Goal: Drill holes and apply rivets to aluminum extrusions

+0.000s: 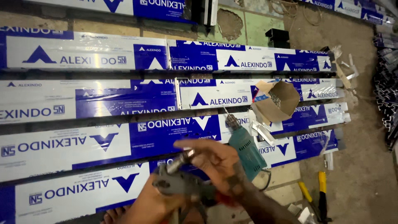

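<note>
- The left hand (151, 205) is closed around the grey body of a hand riveter (180, 184), at the bottom edge of the view.
- The right hand (215, 159) comes from the lower right; its fingers pinch narrowly the metal nose of the riveter, which points up and to the right.
- Both hands are above the nearest of the long profiles (74, 145), close to its right half.
- These profiles are wrapped in blue and white film and lie side by side on the concrete floor (365, 166), with dark gaps between them.
- A teal electric drill (244, 145) lies on the profiles just beside the right hand, its bit pointing up and to the left.
- An open cardboard box (277, 101) rests on the profiles near their right ends; small metal pieces are inside, too small to tell.
- Yellow-handled tools (321, 193) lie on the floor near the bottom right corner.
- More dark metal bars (387, 95) are stacked at the right edge.
- The floor is dusty and rough.
</note>
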